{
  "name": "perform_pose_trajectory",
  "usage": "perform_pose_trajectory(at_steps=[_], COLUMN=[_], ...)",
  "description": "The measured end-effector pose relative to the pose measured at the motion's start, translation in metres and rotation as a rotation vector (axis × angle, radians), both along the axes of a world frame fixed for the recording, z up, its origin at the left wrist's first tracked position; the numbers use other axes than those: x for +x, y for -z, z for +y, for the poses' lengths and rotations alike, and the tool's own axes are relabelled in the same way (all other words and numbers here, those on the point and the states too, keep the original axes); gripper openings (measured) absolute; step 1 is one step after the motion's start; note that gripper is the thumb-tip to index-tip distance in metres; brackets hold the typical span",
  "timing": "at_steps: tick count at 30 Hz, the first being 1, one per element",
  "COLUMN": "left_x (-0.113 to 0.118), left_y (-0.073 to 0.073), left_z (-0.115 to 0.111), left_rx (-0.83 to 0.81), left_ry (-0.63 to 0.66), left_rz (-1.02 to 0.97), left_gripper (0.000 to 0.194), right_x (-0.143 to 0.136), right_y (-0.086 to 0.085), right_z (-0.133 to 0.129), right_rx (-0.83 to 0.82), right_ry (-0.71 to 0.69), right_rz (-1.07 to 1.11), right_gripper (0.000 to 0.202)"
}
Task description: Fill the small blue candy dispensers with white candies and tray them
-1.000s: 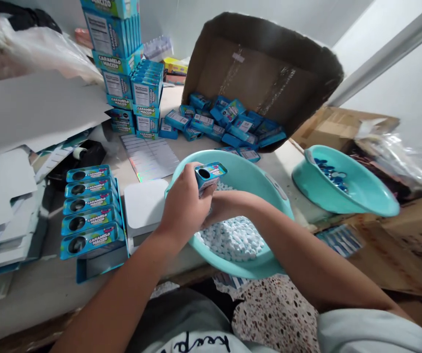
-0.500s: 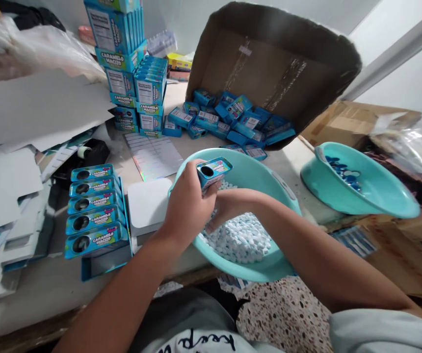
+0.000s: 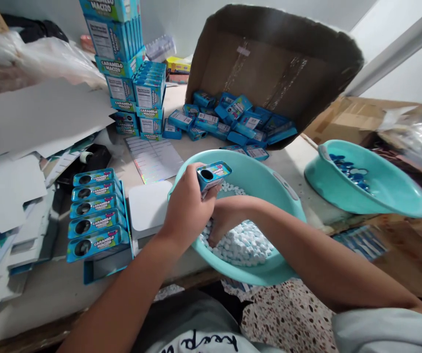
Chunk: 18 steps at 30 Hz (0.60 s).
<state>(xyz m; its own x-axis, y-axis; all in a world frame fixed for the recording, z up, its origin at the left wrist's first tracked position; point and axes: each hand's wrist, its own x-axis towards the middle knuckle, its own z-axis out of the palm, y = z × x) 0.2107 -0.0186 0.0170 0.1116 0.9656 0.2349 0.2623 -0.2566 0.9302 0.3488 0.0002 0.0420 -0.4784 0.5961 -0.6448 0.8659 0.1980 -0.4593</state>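
Note:
My left hand [image 3: 189,203] is closed around a small blue candy box [image 3: 214,171], whose top has a round dark hole and faces up. It holds the box over the near left part of a turquoise basin [image 3: 258,166]. Inside the basin lies a heap of small white and pale blue candies [image 3: 246,242]. Just below the box, my right hand [image 3: 224,220] reaches down into the candies at the left side of the heap. Its fingertips are sunk among them, so I cannot see whether they grip any.
On the left, several similar boxes [image 3: 95,220] stand in a display tray [image 3: 108,267] beside a white scale-like block [image 3: 150,203]. Stacked boxes [image 3: 120,83] rise behind. A tilted carton [image 3: 262,59] spills blue boxes. Another turquoise basin [image 3: 398,191] holds shiny blue pieces. Flat cardboard sheets [image 3: 41,117] lie left.
My right hand has moved down deeper into the candies. My left hand keeps the box in nearly the same place. The view has shifted slightly.

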Motion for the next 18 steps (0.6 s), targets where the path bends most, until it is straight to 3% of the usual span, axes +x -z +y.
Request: perform_pose_trajectory(at_steps=[3,5,8,12,15,18], left_x=[0.000,0.000,-0.001,-0.001,-0.002,-0.002], left_y=[-0.002,-0.002,-0.001,0.000,-0.003,-0.007], left_z=[-0.001,-0.001,-0.001,-0.001,-0.001,-0.002], left_rx=[-0.005,-0.009,0.025,0.074,0.093,0.076], left_ry=[-0.004,-0.002,0.016,0.062,0.153,0.236], left_rz=[0.039,0.075,0.136,0.220,0.320,0.438], left_gripper=[0.039,0.037,0.036,0.034,0.034,0.031], right_x=[0.003,0.011,0.033,0.061,0.066,0.057], right_y=[-0.004,-0.010,-0.022,-0.035,-0.034,-0.027], right_z=[0.002,0.004,0.009,0.016,0.020,0.019], right_rx=[-0.179,-0.177,0.009,0.378,0.580,0.657], right_ry=[0.045,0.097,0.194,0.400,0.605,0.772], right_rz=[-0.007,0.001,-0.084,-0.218,-0.017,0.337], right_gripper=[0.066,0.054,0.033,0.011,0.015,0.031])
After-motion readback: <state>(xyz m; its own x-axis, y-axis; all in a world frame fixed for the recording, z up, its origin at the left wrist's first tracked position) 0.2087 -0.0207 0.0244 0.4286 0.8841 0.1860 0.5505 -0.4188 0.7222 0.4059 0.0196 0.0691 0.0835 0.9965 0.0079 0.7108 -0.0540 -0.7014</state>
